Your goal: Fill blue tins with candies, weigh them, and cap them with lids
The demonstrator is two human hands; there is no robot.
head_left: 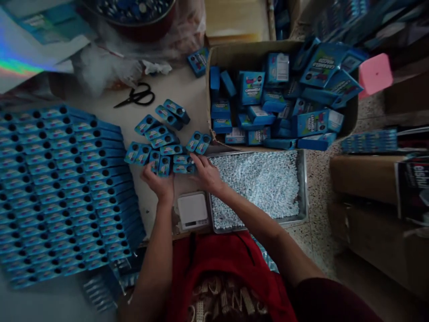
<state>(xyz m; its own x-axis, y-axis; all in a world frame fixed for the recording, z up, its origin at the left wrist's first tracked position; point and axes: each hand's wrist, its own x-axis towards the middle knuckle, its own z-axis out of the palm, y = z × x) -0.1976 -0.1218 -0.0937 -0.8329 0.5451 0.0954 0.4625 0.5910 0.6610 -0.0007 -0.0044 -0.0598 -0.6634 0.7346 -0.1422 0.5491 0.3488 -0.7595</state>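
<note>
Through the head camera I had both hands low among the loose boxes [157,134], which sat in a ragged cluster on the table [194,107], between the big stack [77,192] and the carton [234,53].

My left hand [158,181] bracketed the near ends of an upright pair, fingers curled along one side; I could not tell whether it had closed firmly on them. My right hand [208,174] had its fingertips at the right end of the neighbouring pair; whether it gripped or only touched them, I could not tell either.

I judged each box light, thin printed card, glossy enough to slide on a dry finger. The walls looked stiff along the edges but likely to dent under a hard pinch on the flat faces. Many tops showed a round dark hole, which I took for the weak spot, and a place where contents might spill if a box tipped. So I favoured the narrow sides, low down, two boxes squeezed together so that each braced the other.

Near my right forearm lay the tray [304,188] of pale pellets [264,183], with the scale [192,210] just beside it.
</note>
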